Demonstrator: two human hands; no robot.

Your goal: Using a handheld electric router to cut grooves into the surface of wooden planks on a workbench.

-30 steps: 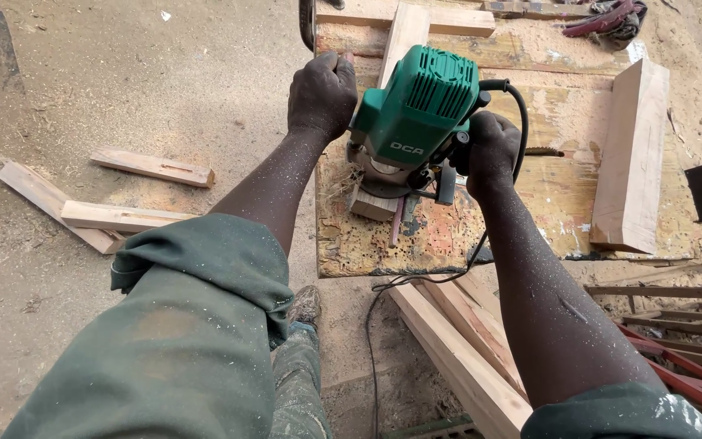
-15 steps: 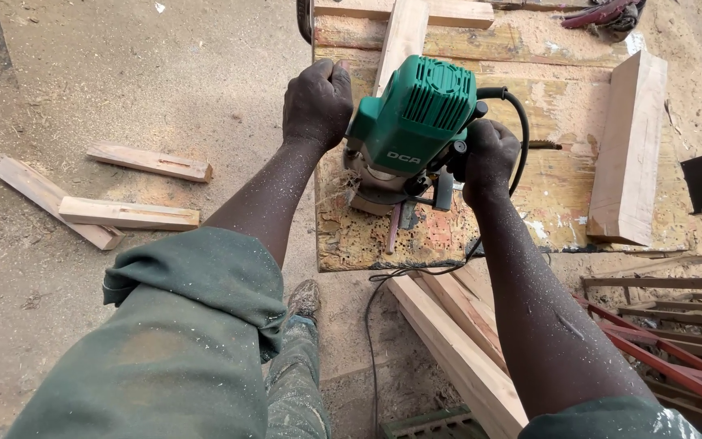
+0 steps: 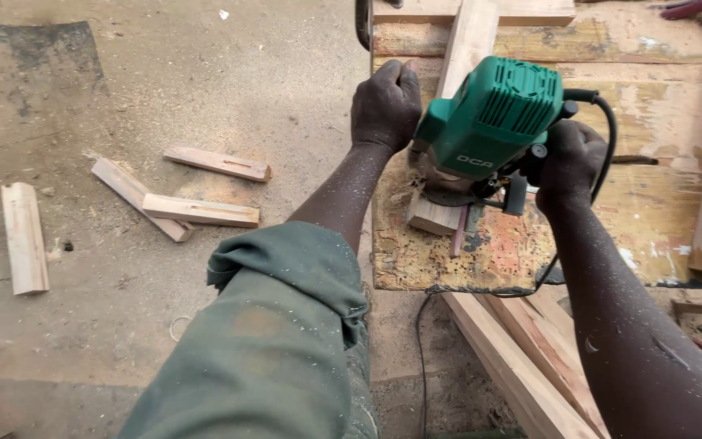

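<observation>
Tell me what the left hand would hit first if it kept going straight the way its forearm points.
Probably the pale wooden plank lying across the top of the worn plywood bench; the left hand points up-frame, beside the green router. Depth is unclear.

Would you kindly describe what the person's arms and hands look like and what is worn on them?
Both hands, left hand and right hand, are bare, without gloves. The forearms are uncovered and flecked with pale sawdust. A dusty olive-green fabric sleeve sits rolled and bunched on the left arm. No watch or rings are visible.
</observation>
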